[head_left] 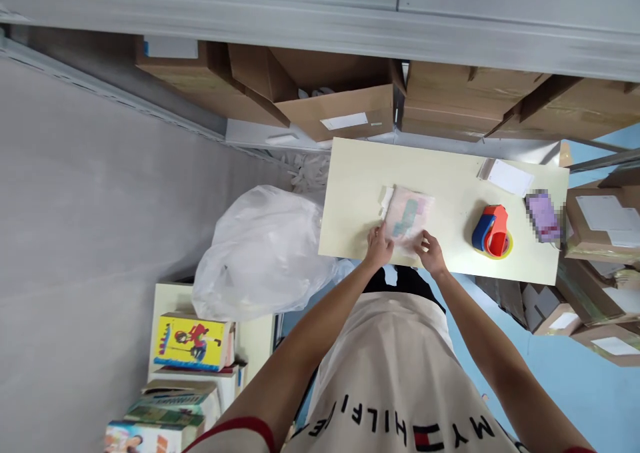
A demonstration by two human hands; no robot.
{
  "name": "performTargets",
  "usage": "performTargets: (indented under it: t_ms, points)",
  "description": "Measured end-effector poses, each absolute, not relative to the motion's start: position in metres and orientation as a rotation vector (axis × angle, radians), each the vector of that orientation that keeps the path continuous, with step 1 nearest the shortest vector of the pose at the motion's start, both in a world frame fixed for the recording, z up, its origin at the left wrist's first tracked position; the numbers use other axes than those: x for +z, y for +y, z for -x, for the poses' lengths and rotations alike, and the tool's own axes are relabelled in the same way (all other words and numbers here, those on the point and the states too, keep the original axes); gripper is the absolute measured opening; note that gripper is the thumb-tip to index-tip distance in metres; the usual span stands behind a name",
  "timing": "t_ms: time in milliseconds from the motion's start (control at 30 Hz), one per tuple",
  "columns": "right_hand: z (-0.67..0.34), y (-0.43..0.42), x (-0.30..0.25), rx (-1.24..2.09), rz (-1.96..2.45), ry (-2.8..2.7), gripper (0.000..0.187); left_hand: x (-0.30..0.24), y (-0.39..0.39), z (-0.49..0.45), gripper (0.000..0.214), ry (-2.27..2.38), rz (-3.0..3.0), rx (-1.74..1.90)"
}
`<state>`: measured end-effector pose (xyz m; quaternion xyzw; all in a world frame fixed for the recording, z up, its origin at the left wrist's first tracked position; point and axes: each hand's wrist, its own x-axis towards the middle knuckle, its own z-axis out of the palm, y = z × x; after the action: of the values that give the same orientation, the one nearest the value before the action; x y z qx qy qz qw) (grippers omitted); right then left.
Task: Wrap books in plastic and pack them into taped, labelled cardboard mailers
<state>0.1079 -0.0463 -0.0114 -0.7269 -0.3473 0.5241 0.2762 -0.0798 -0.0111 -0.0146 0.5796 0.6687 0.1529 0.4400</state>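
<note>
A flat, pale pink packet [411,216] with a green and pink pattern lies on the cream tabletop [360,173]. It looks wrapped in something thin and see-through; its contents are hard to make out. My left hand [380,245] holds its near left corner, fingers bent around the edge. At the near right corner, my right hand [431,253] pinches the packet between thumb and fingers. A bit of white paper [386,201] sticks out along the packet's left side.
On the table's right side are a red and blue tape dispenser [493,232], a stack of white labels [509,176] and a blurred purple phone [543,216]. A large white plastic bag [265,253] bulges at the left. Cardboard boxes [345,110] fill the shelf behind; books [193,341] stand lower left.
</note>
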Motion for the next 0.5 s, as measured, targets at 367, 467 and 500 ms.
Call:
performTargets:
  t_ms: [367,467,500]
  points:
    - [-0.018,0.041,-0.008,1.445,1.814,-1.08,0.067,-0.026,0.042,0.16,0.062,1.77,-1.47,0.614]
    - [0.007,0.071,-0.012,1.467,1.74,-1.157,0.061,-0.028,0.065,0.185,0.058,1.781,-1.488,0.655]
    - [0.014,0.079,-0.014,1.47,1.738,-1.168,0.061,-0.029,0.072,0.192,0.058,1.783,-1.496,0.664]
